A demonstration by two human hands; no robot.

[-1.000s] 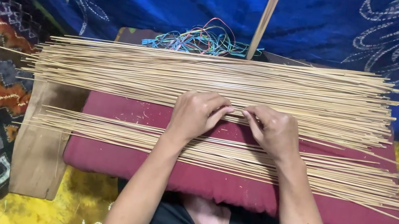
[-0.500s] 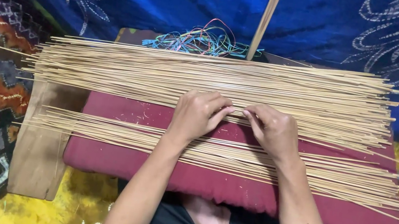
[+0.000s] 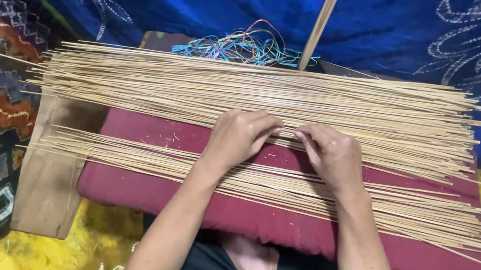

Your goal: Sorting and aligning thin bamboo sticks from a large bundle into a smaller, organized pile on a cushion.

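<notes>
1. Nearest, both forearms reach out from the bottom edge, hiding the middle of the near sheaf of sticks (image 3: 118,156), a thin, pale, loose row lying across the maroon cushion (image 3: 131,191).
2. Just beyond, the left hand (image 3: 239,136) and right hand (image 3: 331,153) rest curled at the near edge of the far pile of sticks (image 3: 196,88); their fingers (image 3: 268,128) pinch together on a stick or two there, though exactly what they hold is hard to make out.
3. Farther off, that pile is broad and dense, its ragged ends overhanging the cushion and the wooden board (image 3: 47,186).
4. Behind it, a tangle of coloured threads (image 3: 239,46) is partly hidden, and an upright wooden slat (image 3: 321,21) is cut off by the top edge.
</notes>
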